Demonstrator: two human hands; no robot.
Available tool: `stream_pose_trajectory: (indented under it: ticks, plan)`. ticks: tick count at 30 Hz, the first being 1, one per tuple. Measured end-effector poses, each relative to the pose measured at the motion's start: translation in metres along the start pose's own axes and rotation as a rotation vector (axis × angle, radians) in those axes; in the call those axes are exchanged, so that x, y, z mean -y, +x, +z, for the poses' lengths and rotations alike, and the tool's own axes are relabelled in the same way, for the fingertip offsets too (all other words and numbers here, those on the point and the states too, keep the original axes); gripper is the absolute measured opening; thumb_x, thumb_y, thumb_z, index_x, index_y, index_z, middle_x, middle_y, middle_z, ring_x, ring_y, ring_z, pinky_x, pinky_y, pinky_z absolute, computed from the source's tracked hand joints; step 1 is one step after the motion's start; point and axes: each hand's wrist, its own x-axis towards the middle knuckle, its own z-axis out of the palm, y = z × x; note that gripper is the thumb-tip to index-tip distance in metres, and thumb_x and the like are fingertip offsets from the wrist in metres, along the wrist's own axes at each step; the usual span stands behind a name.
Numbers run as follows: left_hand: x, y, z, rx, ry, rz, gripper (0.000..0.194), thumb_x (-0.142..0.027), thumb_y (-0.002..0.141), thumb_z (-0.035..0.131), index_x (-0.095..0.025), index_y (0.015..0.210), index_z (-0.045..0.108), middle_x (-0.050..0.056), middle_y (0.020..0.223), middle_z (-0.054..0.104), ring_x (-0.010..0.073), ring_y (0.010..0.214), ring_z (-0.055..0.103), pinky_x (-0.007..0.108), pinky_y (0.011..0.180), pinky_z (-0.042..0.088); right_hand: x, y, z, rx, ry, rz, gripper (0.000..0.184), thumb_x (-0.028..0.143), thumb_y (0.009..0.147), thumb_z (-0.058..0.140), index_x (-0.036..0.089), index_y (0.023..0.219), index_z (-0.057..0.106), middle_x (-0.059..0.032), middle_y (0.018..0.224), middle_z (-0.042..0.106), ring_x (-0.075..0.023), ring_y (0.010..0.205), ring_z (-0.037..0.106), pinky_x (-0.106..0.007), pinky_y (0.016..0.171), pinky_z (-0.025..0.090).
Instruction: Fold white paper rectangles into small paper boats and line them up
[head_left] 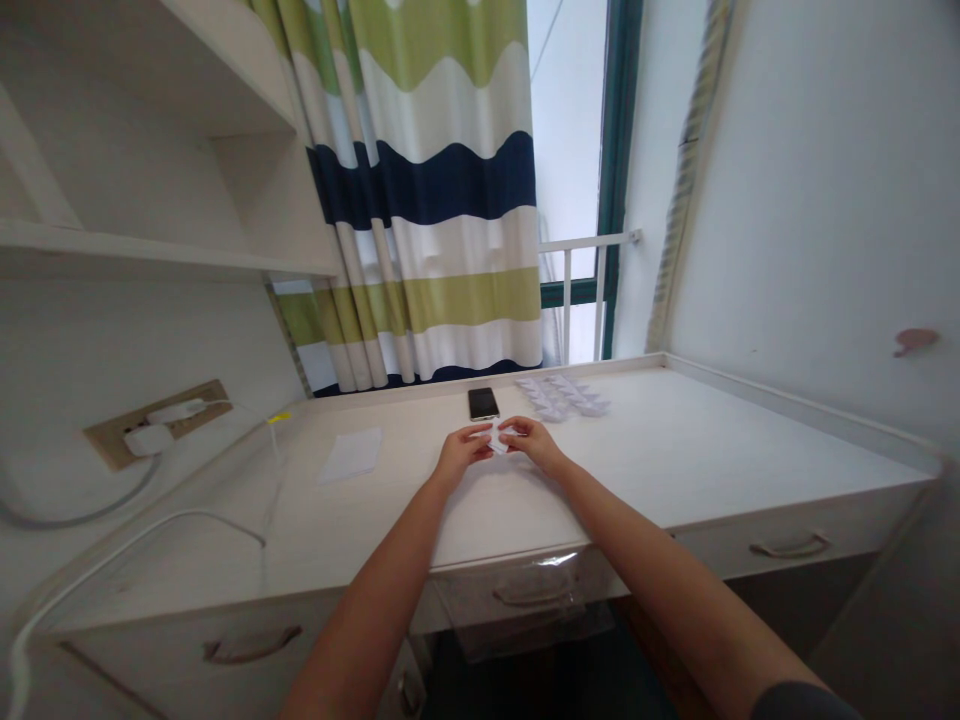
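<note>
Between my two hands is a small folded piece of white paper (496, 437), held a little above the desk top. My left hand (461, 450) pinches its left side with thumb and fingers. On the right side, my right hand (531, 442) grips it the same way. Parts of the paper are hidden behind the fingertips. Just beyond my hands lies a black phone (483, 403). To its right sit rows of folded white paper pieces (562, 397) with pointed tips. A stack of flat white paper sheets (352, 455) rests on the left of the desk.
The white desk (675, 450) has a raised edge along the back and right. A white cable (187, 515) runs over its left side from plugs in a wall socket (157, 423). A striped curtain (442, 200) hangs behind. Shelves (150, 250) jut out at upper left.
</note>
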Motion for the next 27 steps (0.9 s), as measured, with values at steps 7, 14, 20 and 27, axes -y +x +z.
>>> stream_pose_trajectory:
  ticks: [7,14,20,27]
  plan:
    - [-0.0016,-0.0002,-0.0015,-0.008,0.011,0.029,0.041,-0.025,0.056,0.070,-0.012,0.094,0.063,0.005,0.070,0.064,0.0095,0.058,0.057,0.025,0.061,0.048,0.0040,-0.0013,0.0000,-0.002,0.110,0.093,0.033,0.039,0.057,0.066,0.017,0.081,0.060,0.0016,0.061,0.060,-0.0100,0.055,0.056,-0.026,0.058,0.047]
    - [-0.0029,-0.0017,-0.0001,0.014,0.010,0.053,0.040,-0.025,0.055,0.069,-0.011,0.093,0.063,0.004,0.067,0.064,0.0083,0.056,0.055,0.022,0.058,0.047,0.0046,-0.0013,-0.0005,-0.006,0.127,0.056,0.032,0.036,0.055,0.068,0.016,0.079,0.060,0.0017,0.060,0.060,-0.0098,0.057,0.055,-0.025,0.059,0.046]
    - [-0.0020,-0.0018,0.0006,-0.025,0.021,0.013,0.039,-0.026,0.057,0.068,-0.013,0.093,0.062,0.004,0.067,0.063,0.0095,0.054,0.056,0.024,0.056,0.049,0.0029,-0.0004,0.0006,0.013,0.076,-0.005,0.029,0.036,0.056,0.067,0.016,0.077,0.060,0.0041,0.054,0.054,-0.0081,0.053,0.052,-0.023,0.055,0.045]
    - [-0.0009,-0.0013,0.0013,-0.068,0.017,0.005,0.032,-0.025,0.057,0.069,-0.013,0.086,0.063,0.003,0.064,0.062,0.0082,0.053,0.055,0.023,0.056,0.049,0.0010,-0.0003,0.0007,0.034,0.044,-0.022,0.031,0.038,0.058,0.065,0.017,0.080,0.058,0.0034,0.056,0.056,-0.0093,0.054,0.054,-0.023,0.055,0.047]
